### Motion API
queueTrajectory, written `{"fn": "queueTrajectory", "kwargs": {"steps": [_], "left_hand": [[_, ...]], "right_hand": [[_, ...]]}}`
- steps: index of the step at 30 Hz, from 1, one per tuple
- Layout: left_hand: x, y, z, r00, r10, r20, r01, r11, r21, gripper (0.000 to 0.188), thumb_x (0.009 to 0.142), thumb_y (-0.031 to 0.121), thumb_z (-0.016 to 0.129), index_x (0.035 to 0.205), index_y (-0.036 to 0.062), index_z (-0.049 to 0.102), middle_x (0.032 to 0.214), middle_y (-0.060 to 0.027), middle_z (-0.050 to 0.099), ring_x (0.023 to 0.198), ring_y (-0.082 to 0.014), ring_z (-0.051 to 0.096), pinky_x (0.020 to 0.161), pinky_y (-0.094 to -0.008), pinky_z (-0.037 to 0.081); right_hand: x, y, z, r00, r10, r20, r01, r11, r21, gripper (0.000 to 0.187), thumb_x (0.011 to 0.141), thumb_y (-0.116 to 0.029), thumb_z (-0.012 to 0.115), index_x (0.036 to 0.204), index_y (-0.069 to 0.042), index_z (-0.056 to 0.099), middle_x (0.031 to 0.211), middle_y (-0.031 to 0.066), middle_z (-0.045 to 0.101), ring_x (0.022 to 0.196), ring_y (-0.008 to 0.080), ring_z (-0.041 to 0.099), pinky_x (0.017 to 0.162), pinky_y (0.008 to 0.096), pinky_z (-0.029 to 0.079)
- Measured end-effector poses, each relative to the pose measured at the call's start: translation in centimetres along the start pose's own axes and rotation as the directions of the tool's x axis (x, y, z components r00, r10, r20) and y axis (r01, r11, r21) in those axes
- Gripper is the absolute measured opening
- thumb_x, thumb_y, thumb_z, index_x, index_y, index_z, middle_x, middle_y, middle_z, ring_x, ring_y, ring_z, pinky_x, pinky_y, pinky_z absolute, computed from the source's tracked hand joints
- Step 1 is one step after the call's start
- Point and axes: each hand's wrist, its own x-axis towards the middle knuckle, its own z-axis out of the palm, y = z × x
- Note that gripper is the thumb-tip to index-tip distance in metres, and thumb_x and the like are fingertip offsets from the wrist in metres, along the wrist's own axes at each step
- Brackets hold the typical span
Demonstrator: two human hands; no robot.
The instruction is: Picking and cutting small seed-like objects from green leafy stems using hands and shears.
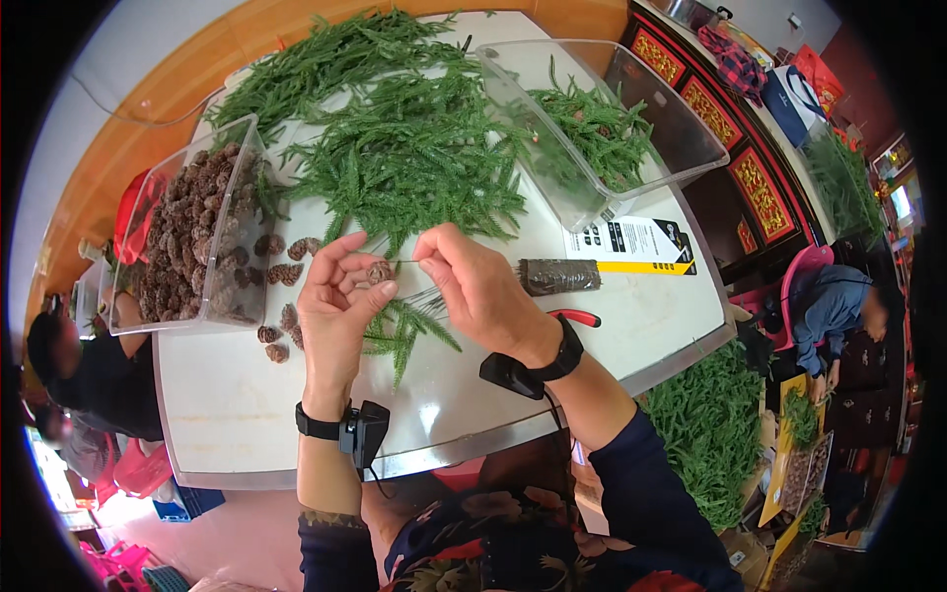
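Over the white table, my left hand grips a small brown pine cone between thumb and fingers. My right hand is closed in a pinch on a thin dark wire that runs to the cone. Below the hands lies a green artificial pine sprig. A dark wrapped bundle, with thin wires near its left end, rests right of my right hand. Partly hidden by my right wrist is a tool with a red handle. Several loose pine cones lie left of my left hand.
A clear bin of pine cones stands at the left; another clear bin holds green sprigs at the far right. Green sprigs cover the table's far part. A printed card lies at right. A co-worker sits at far right.
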Motion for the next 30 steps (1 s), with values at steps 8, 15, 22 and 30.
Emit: {"fn": "queueTrajectory", "kwargs": {"steps": [8, 15, 22, 30], "left_hand": [[0.7, -0.6, -0.1, 0.998, 0.062, -0.010, -0.062, 0.997, 0.042, 0.054, 0.077, -0.015, 0.069, 0.126, -0.0022, 0.051, 0.105, -0.0057, 0.061, 0.090, -0.0076, 0.061, 0.078, -0.0183, 0.053], [0.6, -0.6, 0.5, 0.997, 0.065, -0.046, -0.064, 0.998, 0.017, 0.048, 0.077, -0.014, 0.069, 0.121, -0.0023, 0.055, 0.103, -0.0058, 0.062, 0.085, -0.0071, 0.062, 0.076, -0.0175, 0.053], [0.4, -1.0, 0.3, 0.999, 0.025, -0.048, -0.023, 0.999, 0.039, 0.039, 0.076, -0.012, 0.072, 0.111, -0.0017, 0.060, 0.101, -0.0052, 0.062, 0.079, -0.0057, 0.061, 0.069, -0.0171, 0.052], [0.3, -1.5, 0.9, 0.978, 0.200, -0.058, -0.178, 0.948, 0.265, 0.034, 0.076, -0.009, 0.075, 0.106, 0.0002, 0.062, 0.096, -0.0025, 0.064, 0.073, -0.0045, 0.058, 0.064, -0.0165, 0.049]], "right_hand": [[0.2, 0.9, 0.9, 0.992, -0.108, 0.059, 0.106, 0.994, 0.027, 0.011, 0.090, 0.002, 0.058, 0.098, -0.002, 0.053, 0.084, 0.0145, 0.060, 0.073, 0.0342, 0.060, 0.062, 0.0379, 0.047], [0.3, 1.1, 0.8, 0.991, -0.129, 0.042, 0.128, 0.992, 0.016, 0.012, 0.089, 0.003, 0.059, 0.099, -0.002, 0.053, 0.084, 0.0146, 0.060, 0.074, 0.0346, 0.060, 0.061, 0.0382, 0.047], [0.0, 1.2, 0.6, 0.992, -0.128, 0.010, 0.128, 0.991, -0.045, 0.013, 0.088, 0.003, 0.060, 0.098, -0.002, 0.054, 0.084, 0.0140, 0.060, 0.072, 0.0339, 0.060, 0.060, 0.0374, 0.046], [-0.1, 1.4, 0.7, 0.986, -0.169, -0.011, 0.168, 0.984, -0.065, 0.012, 0.088, 0.003, 0.060, 0.097, -0.002, 0.054, 0.082, 0.0132, 0.060, 0.071, 0.0320, 0.060, 0.060, 0.0364, 0.047]]}}
